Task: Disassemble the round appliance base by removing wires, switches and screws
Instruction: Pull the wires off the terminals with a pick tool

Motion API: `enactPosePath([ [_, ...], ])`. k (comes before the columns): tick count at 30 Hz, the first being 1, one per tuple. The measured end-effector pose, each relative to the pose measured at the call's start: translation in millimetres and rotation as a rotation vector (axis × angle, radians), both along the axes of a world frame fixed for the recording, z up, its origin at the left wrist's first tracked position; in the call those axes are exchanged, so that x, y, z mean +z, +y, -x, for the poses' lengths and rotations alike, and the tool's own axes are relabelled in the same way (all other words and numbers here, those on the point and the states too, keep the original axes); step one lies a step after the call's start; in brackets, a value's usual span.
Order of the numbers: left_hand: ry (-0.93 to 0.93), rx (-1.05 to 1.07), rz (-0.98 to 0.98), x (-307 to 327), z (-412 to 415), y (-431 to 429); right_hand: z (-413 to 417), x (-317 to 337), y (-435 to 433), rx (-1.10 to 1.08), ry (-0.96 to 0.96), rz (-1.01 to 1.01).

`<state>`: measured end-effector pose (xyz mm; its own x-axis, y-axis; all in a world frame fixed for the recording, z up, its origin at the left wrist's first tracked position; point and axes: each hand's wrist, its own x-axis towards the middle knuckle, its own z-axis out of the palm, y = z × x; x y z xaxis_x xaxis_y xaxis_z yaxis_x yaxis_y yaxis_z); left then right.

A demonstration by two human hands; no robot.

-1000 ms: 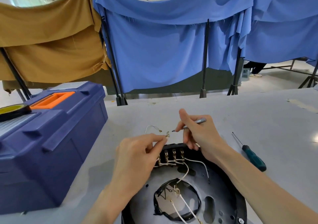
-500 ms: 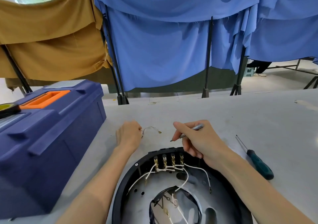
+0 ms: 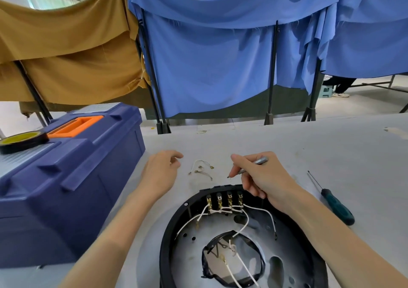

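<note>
Round black plastic base, wired.
Pinches slim metal screwdriver in right hand; left hand relaxed, empty, beside curled wires.

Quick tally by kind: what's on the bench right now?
Screwdrivers: 2 (silver screwdriver in right hand, green screwdriver on table)
Loose wires: 2 (white wire, grey wire)
Toolbox: 1
Tape roll: 1
Appliance base: 1
Total: 7
</note>
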<state>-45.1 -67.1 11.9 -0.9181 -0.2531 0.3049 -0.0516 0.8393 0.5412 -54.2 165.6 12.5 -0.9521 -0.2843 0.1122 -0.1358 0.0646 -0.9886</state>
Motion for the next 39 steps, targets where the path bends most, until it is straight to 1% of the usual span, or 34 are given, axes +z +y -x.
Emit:
enactPosePath([
  [2, 0.022, -0.176, -0.161, 13, -23, 11, -3, 2, 1, -0.006, -0.003, -0.013],
  [3, 0.01, -0.273, -0.206, 17, -35, 18, -4, 3, 1, -0.011, -0.003, -0.022],
  [5, -0.031, -0.418, -0.226, 22, -56, 32, -7, 5, 3, -0.034, 0.001, -0.038],
  [7, -0.054, -0.469, -0.201, 20, -73, 43, -10, 6, 5, -0.066, 0.016, -0.054],
  [9, -0.054, -0.448, -0.119, 15, -82, 48, -13, 6, 7, -0.094, 0.026, -0.073],
  [12, -0.021, -0.352, 0.105, 5, -89, 54, -15, 7, 10, -0.12, 0.04, -0.1],
  [13, -0.001, -0.319, 0.151, 2, -90, 57, -16, 8, 9, -0.118, 0.051, -0.117],
  [16, 0.033, -0.244, 0.216, -5, -92, 66, -18, 14, 2, -0.059, 0.078, -0.154],
  [20, 0.019, -0.165, 0.21, -5, -90, 67, -18, 19, -16, 0.08, 0.098, -0.137],
  [23, -0.013, -0.108, 0.367, -5, -87, 71, -17, 17, -27, 0.123, 0.114, -0.131],
  [25, -0.027, -0.088, 0.428, -6, -85, 72, -16, 12, -29, 0.108, 0.126, -0.129],
  [33, -0.054, -0.101, 0.412, -9, -83, 70, -16, 4, -27, 0.068, 0.141, -0.152],
  [39, -0.076, -0.106, 0.388, -9, -83, 70, -15, 2, -26, 0.1, 0.153, -0.123],
])
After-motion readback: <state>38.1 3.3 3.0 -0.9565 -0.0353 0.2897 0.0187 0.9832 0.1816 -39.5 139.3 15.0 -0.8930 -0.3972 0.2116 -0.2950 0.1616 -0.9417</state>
